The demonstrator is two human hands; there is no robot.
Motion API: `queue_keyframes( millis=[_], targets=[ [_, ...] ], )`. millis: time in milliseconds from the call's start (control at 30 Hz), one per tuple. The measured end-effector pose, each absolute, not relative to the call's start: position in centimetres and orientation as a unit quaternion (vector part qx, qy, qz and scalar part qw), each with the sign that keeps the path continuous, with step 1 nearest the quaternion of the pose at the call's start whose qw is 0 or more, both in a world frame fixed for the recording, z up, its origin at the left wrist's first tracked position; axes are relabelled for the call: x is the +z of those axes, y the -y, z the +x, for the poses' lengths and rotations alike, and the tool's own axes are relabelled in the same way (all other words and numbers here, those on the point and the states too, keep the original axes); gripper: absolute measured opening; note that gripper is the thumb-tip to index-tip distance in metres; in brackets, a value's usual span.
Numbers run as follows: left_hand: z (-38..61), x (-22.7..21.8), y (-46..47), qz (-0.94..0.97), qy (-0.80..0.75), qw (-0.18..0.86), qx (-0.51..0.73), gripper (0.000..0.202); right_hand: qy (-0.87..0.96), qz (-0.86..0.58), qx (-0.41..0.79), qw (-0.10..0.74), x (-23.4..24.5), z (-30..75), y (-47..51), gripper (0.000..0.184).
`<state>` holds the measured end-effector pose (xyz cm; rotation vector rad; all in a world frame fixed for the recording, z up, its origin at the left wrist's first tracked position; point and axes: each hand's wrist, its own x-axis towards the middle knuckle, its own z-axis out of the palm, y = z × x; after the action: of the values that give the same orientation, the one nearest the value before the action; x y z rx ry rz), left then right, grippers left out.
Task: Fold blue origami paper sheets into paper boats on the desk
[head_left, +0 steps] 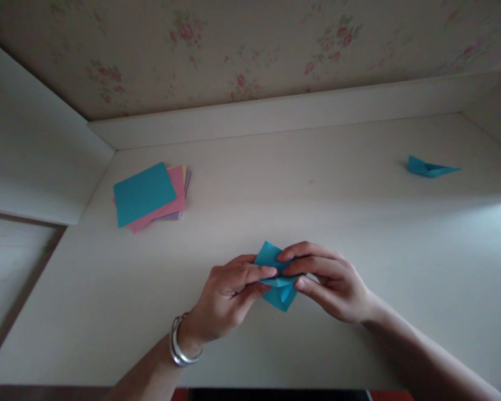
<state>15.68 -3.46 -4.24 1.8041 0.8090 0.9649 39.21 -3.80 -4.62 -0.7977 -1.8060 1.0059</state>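
from the head view, the left hand (225, 295), with a silver bracelet (175, 341) at its wrist, pinches the left side of a folded blue paper (280, 283) between thumb and fingers. the right hand (338, 284) grips the paper's right side, thumb nearer the body and fingers on the far side. the paper is held over the near middle part of the white bench (329, 206). well apart, a stack of coloured sheets (145, 194), blue on top, lies far left; a small folded blue piece (431, 169) rests far right.
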Motion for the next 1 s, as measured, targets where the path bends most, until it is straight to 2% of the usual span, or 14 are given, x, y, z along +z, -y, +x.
queue_keyframes(
  millis=[167,267,400,667,833,1000],
  targets=[
    [15.9,-3.8,3.8,0.676,-0.388,0.509,0.364,0.020,0.687,-0.395,0.384,0.475,-5.1,38.3,4.2,0.009],
    [16.2,-4.0,4.1,0.631,-0.439,0.535,0.351,0.022,0.648,-0.452,0.373,0.486,-5.5,37.4,4.8,0.011],
    [16.8,-4.6,4.5,0.534,-0.505,0.554,0.392,0.024,0.632,-0.464,0.367,0.500,-5.7,36.7,5.1,0.012],
    [17.7,-4.9,4.1,0.461,-0.481,0.581,0.467,0.032,0.617,-0.490,0.342,0.513,-5.5,36.3,5.0,0.007],
    [17.6,-4.8,4.0,0.462,-0.480,0.612,0.426,0.040,0.587,-0.519,0.363,0.504,-5.7,36.1,4.9,0.005],
    [17.4,-4.8,3.9,0.482,-0.517,0.575,0.413,0.030,0.555,-0.547,0.391,0.489,-5.9,36.1,5.2,0.009]
  ],
)
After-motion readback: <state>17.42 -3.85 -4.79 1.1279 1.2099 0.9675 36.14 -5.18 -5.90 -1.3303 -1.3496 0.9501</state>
